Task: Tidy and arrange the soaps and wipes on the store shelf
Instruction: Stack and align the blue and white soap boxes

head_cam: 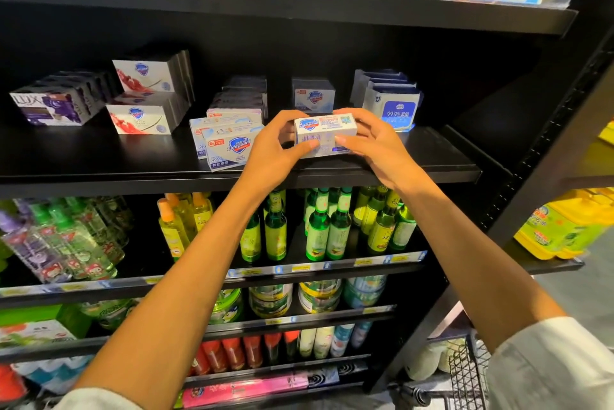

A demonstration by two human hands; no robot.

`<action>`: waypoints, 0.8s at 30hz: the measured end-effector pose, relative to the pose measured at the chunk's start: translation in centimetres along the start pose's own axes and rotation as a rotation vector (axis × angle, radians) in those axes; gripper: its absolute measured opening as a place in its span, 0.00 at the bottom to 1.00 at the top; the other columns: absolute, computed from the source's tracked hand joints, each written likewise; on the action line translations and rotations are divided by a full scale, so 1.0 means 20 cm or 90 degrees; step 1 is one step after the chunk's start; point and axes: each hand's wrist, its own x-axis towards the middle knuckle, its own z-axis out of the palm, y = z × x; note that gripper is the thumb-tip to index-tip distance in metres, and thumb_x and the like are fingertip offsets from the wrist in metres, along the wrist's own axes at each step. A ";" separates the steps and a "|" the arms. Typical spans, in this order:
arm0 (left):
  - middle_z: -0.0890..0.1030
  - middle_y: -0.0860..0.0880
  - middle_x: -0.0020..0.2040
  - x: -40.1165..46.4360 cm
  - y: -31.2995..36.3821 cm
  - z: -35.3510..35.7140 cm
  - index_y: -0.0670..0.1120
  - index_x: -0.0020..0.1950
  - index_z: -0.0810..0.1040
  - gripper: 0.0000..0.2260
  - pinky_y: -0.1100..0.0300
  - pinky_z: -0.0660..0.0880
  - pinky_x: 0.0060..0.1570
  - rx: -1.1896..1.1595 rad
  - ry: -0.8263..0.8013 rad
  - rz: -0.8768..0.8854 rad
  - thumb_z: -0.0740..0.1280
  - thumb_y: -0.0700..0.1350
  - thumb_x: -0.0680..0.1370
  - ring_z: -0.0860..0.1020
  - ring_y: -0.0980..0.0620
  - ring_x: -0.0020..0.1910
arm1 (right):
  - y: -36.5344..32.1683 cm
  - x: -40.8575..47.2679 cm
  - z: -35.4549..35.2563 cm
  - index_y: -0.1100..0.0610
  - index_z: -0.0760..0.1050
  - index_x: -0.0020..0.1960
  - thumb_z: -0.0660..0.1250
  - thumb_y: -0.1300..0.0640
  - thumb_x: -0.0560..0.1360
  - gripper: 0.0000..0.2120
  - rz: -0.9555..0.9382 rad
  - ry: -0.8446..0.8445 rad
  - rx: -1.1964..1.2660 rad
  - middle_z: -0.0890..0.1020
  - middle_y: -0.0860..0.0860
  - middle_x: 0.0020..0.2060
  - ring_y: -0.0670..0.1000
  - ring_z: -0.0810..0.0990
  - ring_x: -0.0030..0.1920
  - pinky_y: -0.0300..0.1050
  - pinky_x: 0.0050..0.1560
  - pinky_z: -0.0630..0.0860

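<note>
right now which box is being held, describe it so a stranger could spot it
On the black shelf with the soaps, look near the front edge, right of centre. The soap box sits between the left hand and right hand, the only one with its barcode side up.

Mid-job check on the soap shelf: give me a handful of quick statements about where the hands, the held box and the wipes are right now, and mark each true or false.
1. Both hands hold one white Safeguard soap box. True: the left hand and the right hand grip its two ends.
2. The held box is at the far left end of the shelf. False: it is right of centre, at the front edge of the shelf.
3. The wipes packs stand right of the held box. True.
4. The purple Lux boxes sit beside the wipes. False: they are at the far left.
5. The bottles stand one shelf below. True.
</note>
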 end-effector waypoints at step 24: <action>0.74 0.52 0.73 0.00 0.02 -0.01 0.53 0.78 0.64 0.34 0.61 0.79 0.61 -0.038 -0.061 -0.058 0.77 0.41 0.77 0.74 0.56 0.70 | 0.02 0.01 -0.03 0.57 0.70 0.74 0.74 0.75 0.73 0.34 -0.001 -0.031 0.020 0.78 0.56 0.68 0.53 0.79 0.69 0.56 0.61 0.82</action>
